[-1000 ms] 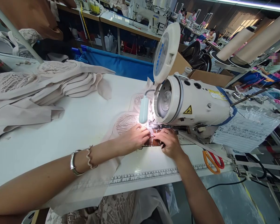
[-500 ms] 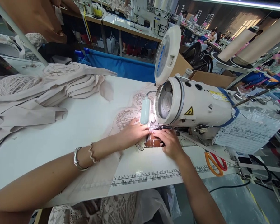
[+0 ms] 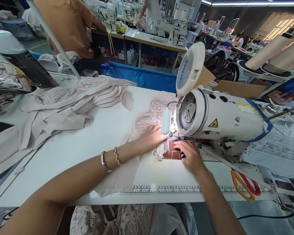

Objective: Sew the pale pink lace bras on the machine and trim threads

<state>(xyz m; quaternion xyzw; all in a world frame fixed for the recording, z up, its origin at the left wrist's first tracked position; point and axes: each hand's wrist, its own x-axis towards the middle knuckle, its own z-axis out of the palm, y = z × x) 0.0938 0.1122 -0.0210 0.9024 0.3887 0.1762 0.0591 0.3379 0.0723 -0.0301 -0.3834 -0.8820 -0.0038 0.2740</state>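
My left hand lies flat, palm down, on a pale pink lace-cup garment, its fingertips just left of the needle area under the sewing machine head. A sheer panel of that garment trails under my left forearm towards the table edge. My right hand is right of the needle with bent fingers, the tips over a brown plate in front of the presser foot. What those fingers pinch, if anything, is hidden. A pale green lamp lights the spot.
A pile of pale lace pieces lies left on the white table. Orange-and-red-handled scissors rest at right, near a printed ruler strip. A spray can stands at far left. Another person sits beyond the table.
The view has swung left, so everything appears further right. The round part in the machine's end looked smeared and now shows sharp. My right fingertips are slightly further from the needle.
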